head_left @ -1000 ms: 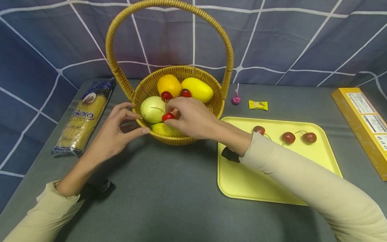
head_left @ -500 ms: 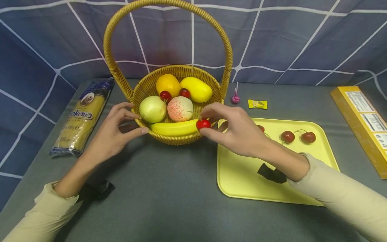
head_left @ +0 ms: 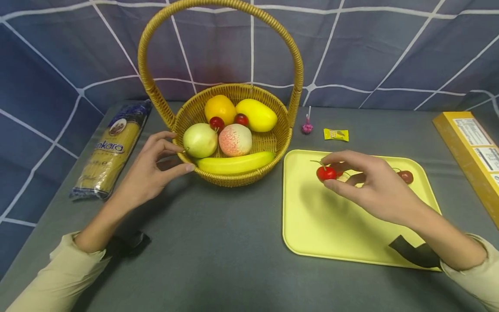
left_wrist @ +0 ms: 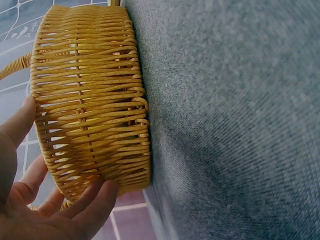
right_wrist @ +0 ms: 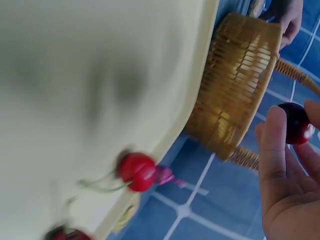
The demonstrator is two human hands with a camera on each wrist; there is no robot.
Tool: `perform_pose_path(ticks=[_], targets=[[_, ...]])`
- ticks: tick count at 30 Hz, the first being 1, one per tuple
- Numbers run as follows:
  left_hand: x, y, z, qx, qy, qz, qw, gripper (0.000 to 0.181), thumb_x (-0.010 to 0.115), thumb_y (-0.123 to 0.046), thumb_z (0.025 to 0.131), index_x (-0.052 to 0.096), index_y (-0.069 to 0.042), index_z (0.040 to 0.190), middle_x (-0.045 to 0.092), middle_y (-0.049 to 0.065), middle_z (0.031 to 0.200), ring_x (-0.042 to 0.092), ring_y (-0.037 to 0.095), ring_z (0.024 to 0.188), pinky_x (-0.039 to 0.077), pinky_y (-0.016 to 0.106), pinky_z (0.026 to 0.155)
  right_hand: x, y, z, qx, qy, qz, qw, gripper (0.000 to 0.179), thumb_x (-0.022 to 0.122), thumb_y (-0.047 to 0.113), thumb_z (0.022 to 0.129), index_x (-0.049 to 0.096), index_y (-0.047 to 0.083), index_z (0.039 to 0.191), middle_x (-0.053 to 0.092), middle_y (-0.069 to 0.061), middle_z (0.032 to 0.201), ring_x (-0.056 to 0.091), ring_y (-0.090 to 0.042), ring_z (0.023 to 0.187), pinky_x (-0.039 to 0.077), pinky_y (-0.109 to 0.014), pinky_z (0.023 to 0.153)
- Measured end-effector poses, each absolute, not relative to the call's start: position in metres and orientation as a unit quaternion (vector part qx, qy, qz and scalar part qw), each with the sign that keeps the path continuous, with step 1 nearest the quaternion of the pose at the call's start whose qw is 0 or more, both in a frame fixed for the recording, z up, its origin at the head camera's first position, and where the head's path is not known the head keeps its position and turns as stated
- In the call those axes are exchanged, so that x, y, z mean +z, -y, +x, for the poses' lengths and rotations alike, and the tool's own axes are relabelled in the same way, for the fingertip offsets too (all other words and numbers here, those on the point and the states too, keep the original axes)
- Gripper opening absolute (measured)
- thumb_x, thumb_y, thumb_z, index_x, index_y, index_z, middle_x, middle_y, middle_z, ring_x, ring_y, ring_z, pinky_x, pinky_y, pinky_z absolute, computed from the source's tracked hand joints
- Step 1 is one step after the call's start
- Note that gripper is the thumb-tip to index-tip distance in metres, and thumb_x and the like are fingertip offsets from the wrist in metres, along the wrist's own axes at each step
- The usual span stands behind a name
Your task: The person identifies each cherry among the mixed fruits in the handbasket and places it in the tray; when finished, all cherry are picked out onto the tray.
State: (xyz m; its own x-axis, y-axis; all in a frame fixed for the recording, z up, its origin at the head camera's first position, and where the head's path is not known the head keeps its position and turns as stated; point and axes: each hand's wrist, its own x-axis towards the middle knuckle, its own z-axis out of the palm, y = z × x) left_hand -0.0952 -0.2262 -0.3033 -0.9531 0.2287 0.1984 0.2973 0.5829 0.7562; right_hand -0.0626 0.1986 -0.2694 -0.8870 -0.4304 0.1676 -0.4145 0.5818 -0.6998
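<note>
A wicker basket with a tall handle stands at the back. My left hand touches its left rim and outer wall with spread fingers, as the left wrist view also shows. Inside lie a banana, a peach, a pale green round fruit, an orange, a yellow mango and two dark cherries. Above the yellow tray, my right hand pinches a red cherry between thumb and fingers. Another cherry lies on the tray; the hand hides others there.
Left of the basket lies a packet of spaghetti. Behind the tray are a pink lollipop and a yellow wrapped candy. A long yellow box is at the right edge. A patterned blue cloth hangs behind everything.
From over the basket, my right hand has moved right to above the tray with the cherry in its fingers. The left hand has stayed at the basket's rim.
</note>
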Motion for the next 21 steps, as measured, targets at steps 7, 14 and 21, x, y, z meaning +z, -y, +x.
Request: perform_pose_path(ticks=[7,14,21], targets=[[-0.303,0.225,-0.095,-0.436,0.887,-0.150,0.034,0.036,0.080,-0.005,0.082,0.059,0.006,0.109,0.038,0.019,0.142,0.048,0.036,0.121,0.045,0.055,0.104,-0.288,-0.227,-0.057,-0.385,-0.896,-0.219,0.036,0.036,0.077,0.002,0.084,0.067,0.010,0.118,0.069,-0.001,0.112,0.068,-0.009,0.086,0.057,-0.021,0.059],[-0.302,0.226,-0.095,-0.436,0.887,-0.149,0.034,0.036,0.080,-0.005,0.083,0.059,0.006,0.110,0.038,0.017,0.142,0.049,0.035,0.120,0.045,0.053,0.104,-0.305,-0.241,-0.058,-0.330,-0.920,-0.205,0.053,0.034,0.079,0.011,0.085,0.068,0.009,0.116,0.070,0.002,0.105,0.064,-0.012,0.092,0.058,-0.023,0.067],[-0.302,0.226,-0.094,-0.435,0.886,-0.153,0.032,0.035,0.079,-0.005,0.083,0.059,0.006,0.110,0.037,0.018,0.142,0.045,0.035,0.124,0.045,0.053,0.104,-0.316,-0.244,-0.060,-0.270,-0.940,-0.204,0.045,0.033,0.082,0.016,0.082,0.070,0.010,0.112,0.070,0.001,0.102,0.064,-0.015,0.083,0.055,-0.027,0.068]])
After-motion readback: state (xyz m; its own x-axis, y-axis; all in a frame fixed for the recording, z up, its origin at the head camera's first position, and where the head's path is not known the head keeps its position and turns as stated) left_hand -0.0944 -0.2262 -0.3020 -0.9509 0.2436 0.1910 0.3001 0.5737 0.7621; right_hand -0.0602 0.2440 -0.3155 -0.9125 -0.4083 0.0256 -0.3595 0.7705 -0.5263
